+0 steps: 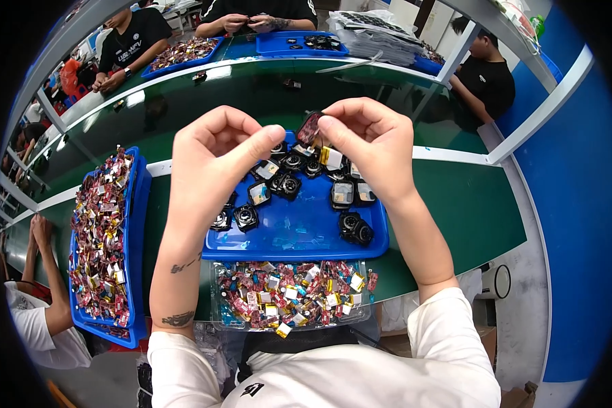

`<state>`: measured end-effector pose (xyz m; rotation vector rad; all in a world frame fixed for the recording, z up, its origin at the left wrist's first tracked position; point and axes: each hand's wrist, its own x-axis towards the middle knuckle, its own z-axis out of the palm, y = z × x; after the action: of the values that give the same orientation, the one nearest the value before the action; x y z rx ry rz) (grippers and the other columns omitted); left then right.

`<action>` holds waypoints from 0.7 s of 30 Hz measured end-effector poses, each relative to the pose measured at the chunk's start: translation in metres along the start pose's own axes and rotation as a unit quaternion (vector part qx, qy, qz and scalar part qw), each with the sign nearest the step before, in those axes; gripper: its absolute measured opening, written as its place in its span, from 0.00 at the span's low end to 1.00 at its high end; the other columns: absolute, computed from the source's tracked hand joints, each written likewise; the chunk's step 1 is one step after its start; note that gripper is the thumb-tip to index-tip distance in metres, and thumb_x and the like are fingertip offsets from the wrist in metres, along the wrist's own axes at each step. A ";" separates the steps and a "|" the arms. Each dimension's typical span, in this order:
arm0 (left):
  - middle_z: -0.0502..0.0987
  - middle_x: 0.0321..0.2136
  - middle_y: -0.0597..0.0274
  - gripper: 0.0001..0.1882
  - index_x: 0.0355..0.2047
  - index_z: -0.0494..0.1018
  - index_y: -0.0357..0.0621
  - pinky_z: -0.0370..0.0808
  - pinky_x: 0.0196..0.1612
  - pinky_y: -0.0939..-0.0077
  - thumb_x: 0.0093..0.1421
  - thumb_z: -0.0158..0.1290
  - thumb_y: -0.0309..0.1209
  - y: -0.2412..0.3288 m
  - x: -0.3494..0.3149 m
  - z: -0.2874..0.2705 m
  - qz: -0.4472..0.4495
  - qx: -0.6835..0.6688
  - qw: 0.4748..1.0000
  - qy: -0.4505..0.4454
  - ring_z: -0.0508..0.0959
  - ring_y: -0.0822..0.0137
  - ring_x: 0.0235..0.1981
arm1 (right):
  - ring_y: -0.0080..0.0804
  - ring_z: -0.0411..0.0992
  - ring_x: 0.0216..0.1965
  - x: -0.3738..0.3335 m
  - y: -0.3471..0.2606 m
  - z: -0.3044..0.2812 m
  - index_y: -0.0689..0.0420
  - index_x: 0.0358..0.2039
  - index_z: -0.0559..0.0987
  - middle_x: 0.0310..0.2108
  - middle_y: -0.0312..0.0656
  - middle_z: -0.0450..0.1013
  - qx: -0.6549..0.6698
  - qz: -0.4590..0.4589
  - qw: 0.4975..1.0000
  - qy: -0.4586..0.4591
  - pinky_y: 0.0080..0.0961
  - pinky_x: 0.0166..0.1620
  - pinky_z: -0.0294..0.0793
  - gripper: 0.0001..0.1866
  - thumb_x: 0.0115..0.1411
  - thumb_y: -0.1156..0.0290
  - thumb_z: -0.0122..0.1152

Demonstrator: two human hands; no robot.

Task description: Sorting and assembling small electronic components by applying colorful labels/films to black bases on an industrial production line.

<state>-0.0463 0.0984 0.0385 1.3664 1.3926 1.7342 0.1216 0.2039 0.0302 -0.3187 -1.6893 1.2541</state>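
My right hand (374,143) pinches a small black casing (308,129) between thumb and index finger, and a dark red circuit board shows in it. To its left, my left hand (221,149) has thumb and index finger pressed together, apart from the casing. Whether anything tiny sits in that pinch cannot be made out. Both hands are raised over a blue tray (285,238) with several black watch-like casings (285,185), some showing a silver battery (343,194). Close to my body, a clear plastic tray (217,299) holds a heap of red circuit boards with batteries (292,292).
At left, stacked blue bins (139,204) hold more boards. A dark green conveyor belt (245,88) runs beyond the white rail (455,156). Across it, people work beside blue trays (268,44). Grey metal posts (544,109) frame the bench. Another person's hands (39,231) are at far left.
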 end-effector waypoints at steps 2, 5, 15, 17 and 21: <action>0.76 0.22 0.67 0.09 0.28 0.74 0.36 0.68 0.30 0.89 0.55 0.60 0.30 0.009 0.003 -0.009 0.031 0.007 0.999 0.035 0.74 0.80 0.25 | 0.19 0.75 0.29 0.024 0.023 -0.020 0.65 0.31 0.80 0.27 0.40 0.78 -0.064 0.017 0.997 0.026 0.16 0.35 0.74 0.07 0.54 0.74 0.64; 0.76 0.21 0.67 0.10 0.27 0.75 0.36 0.66 0.30 0.88 0.56 0.59 0.32 0.018 0.002 -0.020 0.044 0.012 0.997 0.064 0.74 0.79 0.25 | 0.19 0.74 0.28 0.059 0.072 -0.055 0.64 0.30 0.82 0.26 0.39 0.78 -0.169 0.079 0.981 0.057 0.16 0.35 0.71 0.08 0.52 0.72 0.65; 0.75 0.18 0.68 0.16 0.19 0.75 0.38 0.64 0.25 0.88 0.58 0.58 0.37 0.022 -0.005 -0.024 0.057 0.012 0.997 0.050 0.73 0.81 0.20 | 0.33 0.77 0.29 0.076 0.193 -0.119 0.54 0.25 0.85 0.25 0.43 0.79 -0.435 0.275 0.856 0.057 0.26 0.37 0.73 0.14 0.38 0.60 0.71; 0.73 0.18 0.68 0.15 0.19 0.73 0.40 0.66 0.25 0.88 0.60 0.56 0.36 0.023 -0.006 -0.024 0.054 0.025 0.997 0.055 0.71 0.80 0.19 | 0.34 0.78 0.32 0.077 0.190 -0.117 0.54 0.27 0.85 0.27 0.44 0.79 -0.448 0.277 0.849 0.043 0.26 0.39 0.74 0.15 0.42 0.58 0.69; 0.76 0.20 0.65 0.16 0.23 0.77 0.38 0.66 0.27 0.88 0.61 0.54 0.37 0.018 -0.001 -0.029 0.080 0.088 0.992 0.042 0.73 0.81 0.20 | 0.40 0.77 0.35 0.075 0.164 -0.104 0.58 0.35 0.82 0.32 0.46 0.79 -0.529 0.142 0.836 0.019 0.30 0.41 0.74 0.17 0.51 0.58 0.61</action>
<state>-0.0690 0.0804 0.0563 1.5532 1.5521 1.8258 0.1161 0.3874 -0.0680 -1.2751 -2.2168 0.3503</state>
